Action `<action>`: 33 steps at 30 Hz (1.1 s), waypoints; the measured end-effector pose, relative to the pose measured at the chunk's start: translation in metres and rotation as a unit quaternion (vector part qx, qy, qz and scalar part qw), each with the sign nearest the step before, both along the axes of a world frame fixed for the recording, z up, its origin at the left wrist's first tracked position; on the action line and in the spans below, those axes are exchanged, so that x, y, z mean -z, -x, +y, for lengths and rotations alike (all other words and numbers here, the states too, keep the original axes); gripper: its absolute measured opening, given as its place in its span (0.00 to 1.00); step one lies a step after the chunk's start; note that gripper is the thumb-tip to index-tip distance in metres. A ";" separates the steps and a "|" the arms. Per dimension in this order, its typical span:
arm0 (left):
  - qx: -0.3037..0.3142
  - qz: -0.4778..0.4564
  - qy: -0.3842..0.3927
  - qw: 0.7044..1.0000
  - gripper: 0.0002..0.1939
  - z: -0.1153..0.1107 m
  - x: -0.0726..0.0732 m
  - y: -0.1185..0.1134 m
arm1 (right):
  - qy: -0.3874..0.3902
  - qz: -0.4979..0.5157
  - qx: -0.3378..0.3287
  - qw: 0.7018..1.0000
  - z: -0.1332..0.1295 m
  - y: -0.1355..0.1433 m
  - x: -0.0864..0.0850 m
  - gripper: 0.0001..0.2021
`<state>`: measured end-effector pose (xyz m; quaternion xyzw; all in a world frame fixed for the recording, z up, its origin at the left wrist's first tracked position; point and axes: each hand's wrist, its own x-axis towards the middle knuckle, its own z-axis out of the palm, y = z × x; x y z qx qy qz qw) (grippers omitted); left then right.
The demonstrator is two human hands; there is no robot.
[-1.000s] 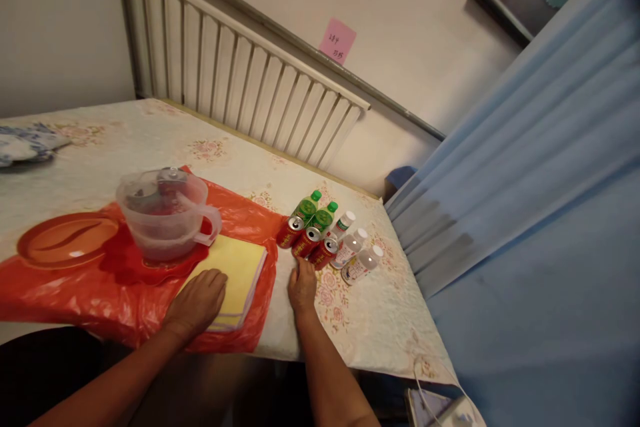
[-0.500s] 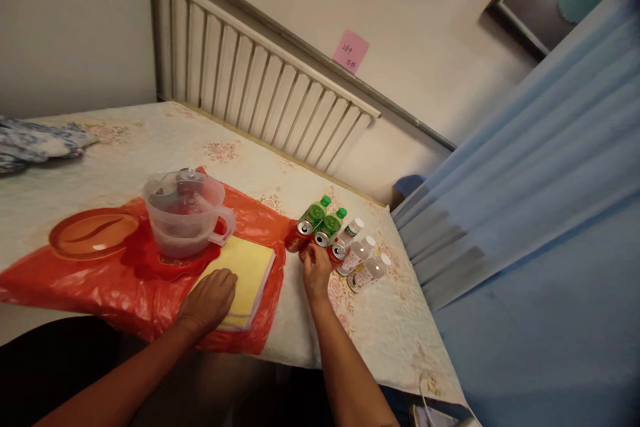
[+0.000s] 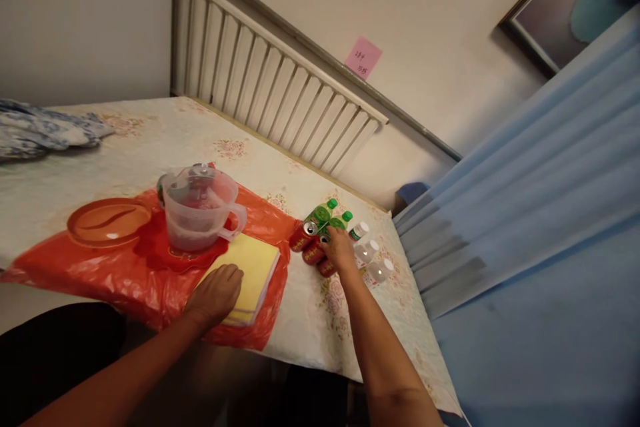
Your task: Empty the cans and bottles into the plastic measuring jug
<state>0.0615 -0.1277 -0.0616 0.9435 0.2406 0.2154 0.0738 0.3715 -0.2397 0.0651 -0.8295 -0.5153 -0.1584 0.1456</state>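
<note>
My left hand [image 3: 217, 292] rests open, palm down, on a folded yellow stack with pale edges [image 3: 255, 267], cloth or paper. At the right, my right hand [image 3: 341, 250] is curled over the top of the nearest red drink can [image 3: 327, 268], its fingers partly hidden. Close to it stand a middle red can [image 3: 313, 253] and a far-left red can [image 3: 301, 238]. Behind the cans are two green-capped bottles [image 3: 320, 213]. White-capped bottles [image 3: 383, 270] stand to the right, partly covered by my hand and wrist.
A red plastic bag [image 3: 115, 280] lies flat under the stack. On it are a clear measuring jug [image 3: 195, 220], with cans behind it, and an orange-brown lid [image 3: 107, 221]. Blue-patterned cloth [image 3: 50, 133] lies far left. A radiator [image 3: 270, 73] and blue curtain [image 3: 525, 227] border the floral-covered table [image 3: 195, 127].
My right hand has moved from the middle can to the right-hand can and covers its top. The three cans appear closer together. My left hand stays on the yellow stack. The view has shifted slightly.
</note>
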 end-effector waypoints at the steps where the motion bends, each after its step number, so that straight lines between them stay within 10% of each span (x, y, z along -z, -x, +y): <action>1: -0.001 0.002 -0.001 1.000 0.09 0.000 0.000 0.000 | 0.009 0.000 0.009 1.000 -0.002 -0.001 0.001 0.15; 23: -0.005 -0.014 -0.017 1.000 0.09 0.000 0.001 -0.002 | 0.052 0.074 0.051 0.995 -0.004 0.003 -0.005 0.12; 28: -0.008 -0.011 -0.024 1.000 0.08 0.001 0.006 -0.002 | -0.182 0.124 0.091 0.971 -0.033 0.007 0.001 0.16; 33: -0.005 -0.009 -0.021 1.000 0.09 0.003 0.007 -0.003 | -0.302 0.176 0.174 0.921 -0.072 0.021 0.041 0.15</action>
